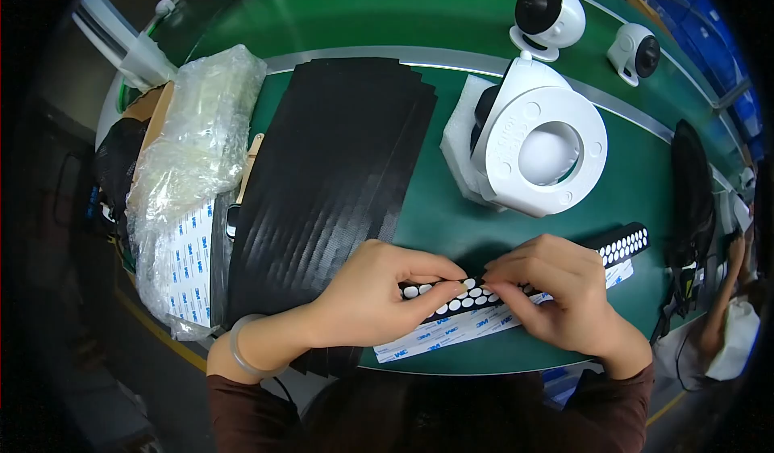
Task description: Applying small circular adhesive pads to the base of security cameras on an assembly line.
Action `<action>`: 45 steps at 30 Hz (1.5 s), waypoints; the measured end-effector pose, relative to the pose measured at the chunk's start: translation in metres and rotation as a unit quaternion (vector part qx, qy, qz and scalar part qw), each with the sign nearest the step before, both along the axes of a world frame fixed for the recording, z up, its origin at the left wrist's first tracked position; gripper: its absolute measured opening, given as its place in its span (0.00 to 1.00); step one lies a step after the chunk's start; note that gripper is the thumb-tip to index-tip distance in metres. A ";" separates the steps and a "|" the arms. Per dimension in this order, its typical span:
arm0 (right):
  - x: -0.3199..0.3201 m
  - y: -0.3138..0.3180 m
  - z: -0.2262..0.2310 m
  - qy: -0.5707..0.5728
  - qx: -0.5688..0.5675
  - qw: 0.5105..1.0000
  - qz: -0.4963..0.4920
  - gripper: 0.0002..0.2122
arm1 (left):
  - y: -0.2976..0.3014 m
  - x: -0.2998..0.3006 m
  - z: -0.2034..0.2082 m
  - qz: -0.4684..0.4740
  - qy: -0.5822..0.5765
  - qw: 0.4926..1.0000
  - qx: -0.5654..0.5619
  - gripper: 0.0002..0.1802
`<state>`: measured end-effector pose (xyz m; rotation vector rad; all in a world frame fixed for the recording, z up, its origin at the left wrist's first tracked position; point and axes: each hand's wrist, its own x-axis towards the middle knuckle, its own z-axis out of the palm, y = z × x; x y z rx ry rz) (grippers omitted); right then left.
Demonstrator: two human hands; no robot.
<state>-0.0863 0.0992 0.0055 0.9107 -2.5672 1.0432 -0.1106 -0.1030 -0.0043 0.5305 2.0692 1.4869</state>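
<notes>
A long black strip with rows of white round dots (625,243) lies slantwise near the table's front edge. White backing paper with blue print (439,336) shows beneath it along its near side. My left hand (383,288) pinches the strip's left part between thumb and fingertips. Close beside it, my right hand (556,288) is closed too, its thumb and fingertips meeting on the strip. The fingers cover the strip's middle, so whether a single dot is between them cannot be made out.
Black textured sheets (330,154) are stacked to the left, by a clear plastic bag (205,114). Ahead stands a white device with a ring-shaped base (592,150) on a foam block (459,142). Two white cameras (564,17) sit farther back. Another person's arm (716,324) shows at right.
</notes>
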 end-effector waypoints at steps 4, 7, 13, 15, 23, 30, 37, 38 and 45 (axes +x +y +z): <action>0.002 -0.001 0.001 -0.006 -0.001 1.000 -0.009 0.07 | 0.000 0.001 0.001 0.004 0.005 1.000 0.001 0.10; 0.002 -0.001 0.000 -0.001 -0.005 1.000 -0.003 0.06 | 0.000 0.002 -0.001 0.003 0.020 1.000 0.000 0.10; 0.000 -0.002 0.001 -0.053 0.011 0.998 -0.025 0.06 | 0.001 0.005 -0.004 0.006 0.092 0.996 0.000 0.08; -0.001 -0.002 0.001 -0.060 0.017 0.998 -0.023 0.05 | 0.001 0.005 -0.003 0.003 0.104 0.994 -0.020 0.07; -0.001 -0.004 -0.001 0.018 0.021 1.000 -0.008 0.05 | 0.001 0.003 -0.001 0.010 0.048 0.999 0.011 0.08; -0.003 0.000 0.001 -0.037 0.010 0.999 0.001 0.05 | 0.001 0.004 0.000 0.003 0.054 0.999 0.006 0.07; -0.001 0.000 0.000 -0.041 -0.003 0.999 -0.005 0.05 | 0.002 0.005 0.001 0.007 0.046 0.999 0.009 0.07; -0.001 0.000 0.000 -0.043 -0.008 0.999 -0.009 0.05 | 0.002 0.004 0.002 0.008 0.056 0.998 0.005 0.07; -0.002 -0.002 -0.002 -0.009 0.015 1.000 -0.011 0.06 | 0.002 0.004 -0.002 0.013 0.110 0.994 -0.005 0.06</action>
